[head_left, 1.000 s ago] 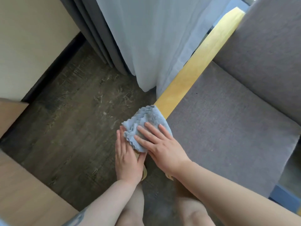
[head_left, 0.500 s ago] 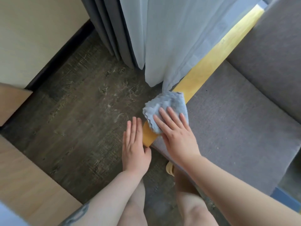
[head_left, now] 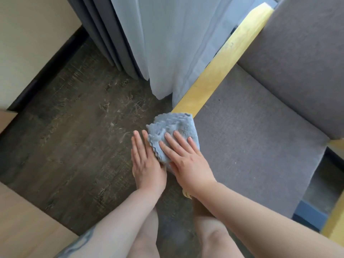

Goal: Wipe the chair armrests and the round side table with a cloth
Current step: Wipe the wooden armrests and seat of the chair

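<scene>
Right hand (head_left: 186, 161) flat on cloth (head_left: 173, 127) | armrest (head_left: 219, 71) | floor (head_left: 74, 127) dark wood

Right hand (head_left: 188, 162) flat on cloth (head_left: 173, 127) atop armrest (head_left: 223, 58)

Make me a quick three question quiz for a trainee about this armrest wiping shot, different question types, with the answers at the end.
1. True or false: the right hand presses the blue cloth onto the wooden armrest with flat fingers.
2. Multiple choice: the left hand is A) flat beside the cloth, B) bunching up the cloth, C) on the seat cushion.
3. Fill in: behind the armrest hangs a pale sheer ____.

Key: 1 true; 2 A; 3 curtain.
</scene>
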`<state>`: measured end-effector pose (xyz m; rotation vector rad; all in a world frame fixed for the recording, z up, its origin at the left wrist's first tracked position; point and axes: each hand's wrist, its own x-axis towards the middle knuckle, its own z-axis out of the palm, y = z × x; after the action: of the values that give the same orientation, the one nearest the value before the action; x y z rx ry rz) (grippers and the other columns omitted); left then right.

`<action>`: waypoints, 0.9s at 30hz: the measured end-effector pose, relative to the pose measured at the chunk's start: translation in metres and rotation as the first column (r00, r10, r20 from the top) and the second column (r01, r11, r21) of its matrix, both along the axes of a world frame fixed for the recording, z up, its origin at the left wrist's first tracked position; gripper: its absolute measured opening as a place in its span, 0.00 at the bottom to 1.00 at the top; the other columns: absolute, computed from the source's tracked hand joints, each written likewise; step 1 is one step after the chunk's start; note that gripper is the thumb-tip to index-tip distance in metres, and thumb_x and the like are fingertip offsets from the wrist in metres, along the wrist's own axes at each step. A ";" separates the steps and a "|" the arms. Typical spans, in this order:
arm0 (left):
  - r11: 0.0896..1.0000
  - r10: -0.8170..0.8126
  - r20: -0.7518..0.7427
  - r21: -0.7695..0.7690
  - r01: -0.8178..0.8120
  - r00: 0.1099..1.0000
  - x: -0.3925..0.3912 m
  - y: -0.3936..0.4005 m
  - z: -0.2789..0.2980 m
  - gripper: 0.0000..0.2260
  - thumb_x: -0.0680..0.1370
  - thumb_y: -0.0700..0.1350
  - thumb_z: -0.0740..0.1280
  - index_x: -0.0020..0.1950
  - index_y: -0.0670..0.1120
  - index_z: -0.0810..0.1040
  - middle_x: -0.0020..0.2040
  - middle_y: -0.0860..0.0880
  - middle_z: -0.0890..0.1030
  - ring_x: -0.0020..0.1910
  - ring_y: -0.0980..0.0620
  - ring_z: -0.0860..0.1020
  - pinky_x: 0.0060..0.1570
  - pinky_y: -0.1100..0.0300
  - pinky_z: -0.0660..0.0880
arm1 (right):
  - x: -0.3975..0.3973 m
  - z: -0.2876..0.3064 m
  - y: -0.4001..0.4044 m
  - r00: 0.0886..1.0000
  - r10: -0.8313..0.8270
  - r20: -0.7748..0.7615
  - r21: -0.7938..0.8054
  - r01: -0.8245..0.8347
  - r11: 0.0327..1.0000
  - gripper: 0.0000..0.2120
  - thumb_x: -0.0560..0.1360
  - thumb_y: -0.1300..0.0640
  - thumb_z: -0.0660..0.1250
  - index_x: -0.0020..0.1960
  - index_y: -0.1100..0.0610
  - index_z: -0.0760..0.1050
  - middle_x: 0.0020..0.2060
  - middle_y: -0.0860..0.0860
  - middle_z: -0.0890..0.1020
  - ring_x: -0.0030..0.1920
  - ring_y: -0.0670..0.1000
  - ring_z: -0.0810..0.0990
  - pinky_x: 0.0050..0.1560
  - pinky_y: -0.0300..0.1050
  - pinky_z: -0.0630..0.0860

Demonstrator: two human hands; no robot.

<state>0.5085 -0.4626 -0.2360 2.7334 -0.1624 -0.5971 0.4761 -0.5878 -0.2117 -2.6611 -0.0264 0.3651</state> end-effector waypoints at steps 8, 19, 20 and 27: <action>0.996 -0.075 0.085 0.060 0.070 0.994 0.002 -0.015 0.000 0.42 0.74 0.48 0.70 0.78 0.38 0.46 0.79 0.39 0.49 0.78 0.42 0.51 0.73 0.50 0.48 | 0.027 0.001 -0.035 0.979 -0.203 0.030 -0.038 0.204 0.978 0.27 0.76 0.59 0.65 0.74 0.51 0.64 0.74 0.50 0.64 0.75 0.55 0.58 0.72 0.59 0.55; 0.989 -0.082 0.019 0.123 0.079 0.996 0.004 -0.022 0.007 0.44 0.74 0.42 0.70 0.77 0.38 0.42 0.78 0.39 0.49 0.77 0.42 0.53 0.74 0.48 0.51 | 0.029 0.008 -0.041 0.985 -0.167 -0.033 -0.115 0.162 0.980 0.28 0.78 0.58 0.63 0.75 0.49 0.60 0.75 0.48 0.60 0.76 0.54 0.55 0.74 0.60 0.54; 0.987 -0.082 0.026 0.138 0.077 0.996 0.005 -0.023 0.006 0.44 0.72 0.42 0.72 0.77 0.37 0.46 0.78 0.38 0.53 0.76 0.42 0.56 0.73 0.47 0.54 | 0.023 0.010 -0.031 0.990 -0.142 -0.028 -0.097 0.138 0.986 0.28 0.76 0.57 0.65 0.74 0.51 0.63 0.74 0.50 0.63 0.75 0.55 0.58 0.72 0.61 0.58; 0.978 -0.074 -0.005 0.195 0.074 0.997 0.003 -0.026 0.005 0.44 0.75 0.45 0.68 0.77 0.36 0.39 0.78 0.38 0.45 0.78 0.42 0.49 0.74 0.48 0.51 | 0.052 0.005 -0.039 0.997 -0.027 -0.067 -0.116 0.019 0.993 0.28 0.80 0.53 0.59 0.77 0.48 0.53 0.77 0.47 0.54 0.77 0.52 0.49 0.75 0.56 0.48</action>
<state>0.5114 -0.4889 -0.2311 2.9281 -0.2177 -0.6631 0.5284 -0.6265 -0.2065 -2.7584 0.0480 0.4637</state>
